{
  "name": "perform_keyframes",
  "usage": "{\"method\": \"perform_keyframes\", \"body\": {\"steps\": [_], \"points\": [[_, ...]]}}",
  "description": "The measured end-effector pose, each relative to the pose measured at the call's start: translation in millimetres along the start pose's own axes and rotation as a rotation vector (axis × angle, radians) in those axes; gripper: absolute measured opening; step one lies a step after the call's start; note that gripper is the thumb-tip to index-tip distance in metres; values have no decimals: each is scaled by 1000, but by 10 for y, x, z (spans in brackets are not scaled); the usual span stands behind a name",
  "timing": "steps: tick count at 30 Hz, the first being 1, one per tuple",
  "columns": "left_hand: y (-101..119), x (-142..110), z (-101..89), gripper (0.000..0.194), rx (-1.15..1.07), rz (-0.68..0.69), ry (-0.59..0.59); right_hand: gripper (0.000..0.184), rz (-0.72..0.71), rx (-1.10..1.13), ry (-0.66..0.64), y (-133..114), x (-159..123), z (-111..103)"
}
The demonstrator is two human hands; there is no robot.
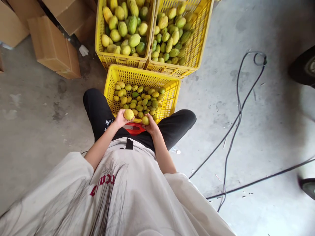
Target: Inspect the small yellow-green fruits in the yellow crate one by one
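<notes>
My left hand (120, 119) is closed around a yellow oval fruit (128, 114) with small dark specks. Beside it, my right hand (152, 126) grips a greenish-yellow oval fruit (145, 120), its fingers partly hidden. Both hands are between my knees, over the near rim of a yellow plastic crate (142, 70). Many similar yellow and green fruits (139, 101) cover much of that crate's floor. Under my hands, part of a red plastic object (135, 127) shows; its full shape is hidden.
Two bigger yellow crates, a left one (120, 60) and a right one (204, 36), stand just beyond, holding larger yellow-green fruits. Cardboard boxes (50, 49) lie at the upper left. A black cable (239, 114) loops over the concrete floor on the right, near dark wheels (304, 67).
</notes>
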State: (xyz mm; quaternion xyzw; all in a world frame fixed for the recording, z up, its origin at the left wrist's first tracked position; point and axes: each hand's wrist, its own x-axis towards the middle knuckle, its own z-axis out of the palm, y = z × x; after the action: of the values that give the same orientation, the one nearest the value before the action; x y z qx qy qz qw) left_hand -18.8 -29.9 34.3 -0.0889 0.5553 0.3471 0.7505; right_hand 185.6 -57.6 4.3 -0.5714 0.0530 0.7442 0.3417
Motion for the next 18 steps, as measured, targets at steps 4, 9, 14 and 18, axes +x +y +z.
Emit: {"method": "perform_keyframes", "body": {"steps": [4,9,14,18], "points": [[-3,34,-22,38,-62,11,-49,15,-2,112,20,-53,-22,23],[-11,39,-51,25,-18,49,-52,21,-66,264,-46,-107,-65,22],[-23,3,-70,23,31,60,-111,26,-119,125,-32,-110,-57,3],[-40,12,-63,30,57,82,-88,47,56,-16,119,-108,-22,28]]}}
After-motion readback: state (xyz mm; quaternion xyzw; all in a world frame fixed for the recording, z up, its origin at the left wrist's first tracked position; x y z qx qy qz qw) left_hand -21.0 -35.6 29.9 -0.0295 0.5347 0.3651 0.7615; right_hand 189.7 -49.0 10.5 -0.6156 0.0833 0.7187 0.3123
